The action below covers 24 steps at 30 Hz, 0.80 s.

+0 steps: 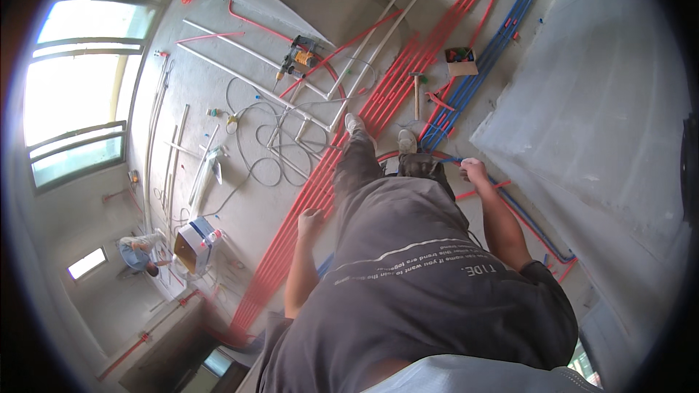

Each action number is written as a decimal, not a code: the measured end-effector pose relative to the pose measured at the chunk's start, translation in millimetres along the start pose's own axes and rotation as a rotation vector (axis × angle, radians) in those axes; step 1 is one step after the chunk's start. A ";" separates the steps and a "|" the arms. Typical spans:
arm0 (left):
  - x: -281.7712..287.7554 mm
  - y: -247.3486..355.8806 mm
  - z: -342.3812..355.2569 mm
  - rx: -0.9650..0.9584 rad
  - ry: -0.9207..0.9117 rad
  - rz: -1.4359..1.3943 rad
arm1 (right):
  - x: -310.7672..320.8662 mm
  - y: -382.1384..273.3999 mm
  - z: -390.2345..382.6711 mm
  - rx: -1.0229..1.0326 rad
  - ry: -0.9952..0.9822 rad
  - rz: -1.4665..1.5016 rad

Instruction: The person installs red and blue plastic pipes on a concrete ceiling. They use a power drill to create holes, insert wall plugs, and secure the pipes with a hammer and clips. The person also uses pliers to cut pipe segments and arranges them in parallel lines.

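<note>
My left hand [312, 224] hangs beside my left hip with its fingers curled; nothing shows in it. Below it run several parallel red pipes [280, 244] along the floor. On the other side, my right hand [474, 172] is closed in front of my right thigh, next to the ends of red and blue pipe. What its fingers hold, if anything, is too small to tell. My feet stand apart: the left shoe [354, 124] is at the red pipes, the right shoe [407, 141] near the blue pipes [489, 58].
A hammer [417, 98] and a small open carton [462, 68] lie ahead. Further left are a power drill [300, 58], white pipes [251, 73] and a tangled grey cable [256, 161]. Another person [137, 253] crouches by a large box [195, 236]. A bare wall [582, 138] rises on the right.
</note>
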<state>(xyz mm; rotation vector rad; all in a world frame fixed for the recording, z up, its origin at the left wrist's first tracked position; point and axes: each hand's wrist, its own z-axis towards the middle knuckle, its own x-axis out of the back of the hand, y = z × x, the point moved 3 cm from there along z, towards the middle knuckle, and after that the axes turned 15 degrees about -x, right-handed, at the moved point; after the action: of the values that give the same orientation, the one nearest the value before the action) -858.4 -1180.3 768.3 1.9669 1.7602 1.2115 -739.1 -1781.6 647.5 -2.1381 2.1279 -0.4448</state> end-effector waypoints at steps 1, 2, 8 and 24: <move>-0.6 3.8 -9.7 0.031 0.037 -0.027 | -3.1 0.7 2.9 0.001 0.003 -0.026; 3.9 -6.3 -12.0 0.030 0.047 -0.093 | -5.3 -0.5 6.8 0.001 0.007 -0.054; 16.6 -17.3 -35.3 0.113 0.086 -0.095 | -10.8 2.6 11.3 -0.045 0.003 -0.100; 160.0 -142.4 -13.8 0.201 0.237 -0.114 | -169.2 -96.1 -63.6 0.147 0.094 -0.558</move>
<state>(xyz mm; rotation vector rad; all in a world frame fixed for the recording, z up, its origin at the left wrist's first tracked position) -980.2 -1004.5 749.6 1.8582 2.1555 1.3210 -661.1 -1602.9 710.3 -2.6393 1.4449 -0.7285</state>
